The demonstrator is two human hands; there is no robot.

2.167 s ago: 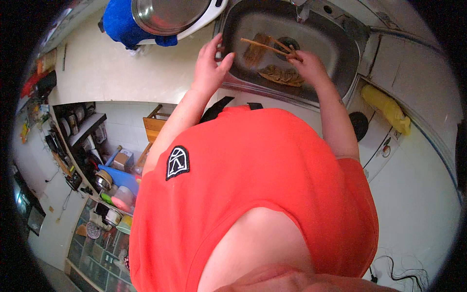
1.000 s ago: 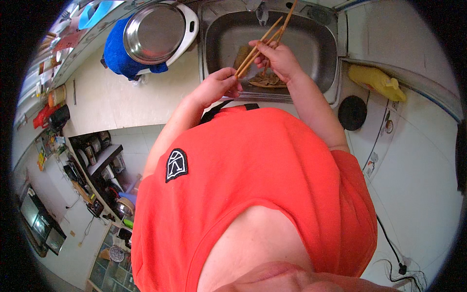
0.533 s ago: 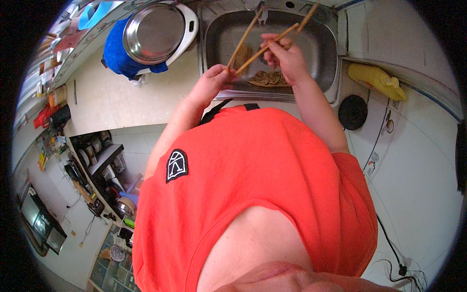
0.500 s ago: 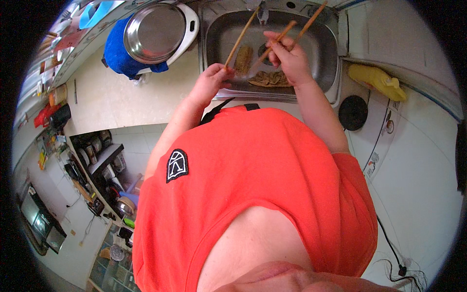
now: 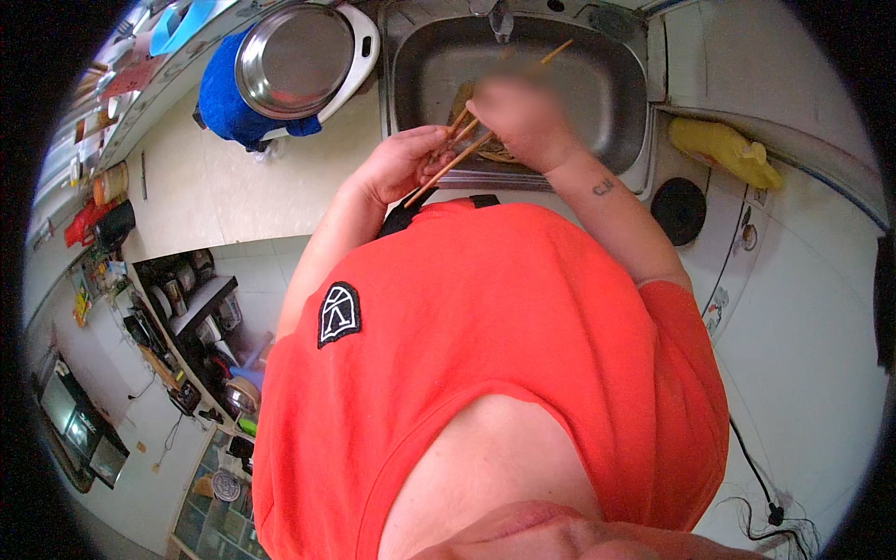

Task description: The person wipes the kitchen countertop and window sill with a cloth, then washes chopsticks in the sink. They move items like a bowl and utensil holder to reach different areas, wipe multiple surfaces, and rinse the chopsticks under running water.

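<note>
Over the near left part of the steel sink (image 5: 607, 103), my two hands are close together with wooden chopsticks. My left hand (image 5: 411, 161) is closed on a chopstick (image 5: 458, 121) that slants up towards the right hand. My right hand (image 5: 523, 121), blurred, is closed around another chopstick (image 5: 450, 173), whose near end sticks out past my left fingers and whose far end shows beyond the hand. Whether my right hand holds more is hidden. Behind my hands in the basin, a brown scrubber-like piece (image 5: 461, 97) and a crumpled brown cloth (image 5: 495, 154) are mostly covered.
A faucet (image 5: 502, 23) rises at the sink's far edge. To the left, a round steel pan or lid (image 5: 294, 61) and a white handled board (image 5: 366, 56) stand by a blue cloth (image 5: 224, 103) on the pale counter (image 5: 271, 187). A yellow bag-like thing (image 5: 714, 147) lies right.
My right hand has moved left and nearer, up to my left hand, and its chopstick now points down past the left fingers. The left hand's chopstick has tilted further right.
</note>
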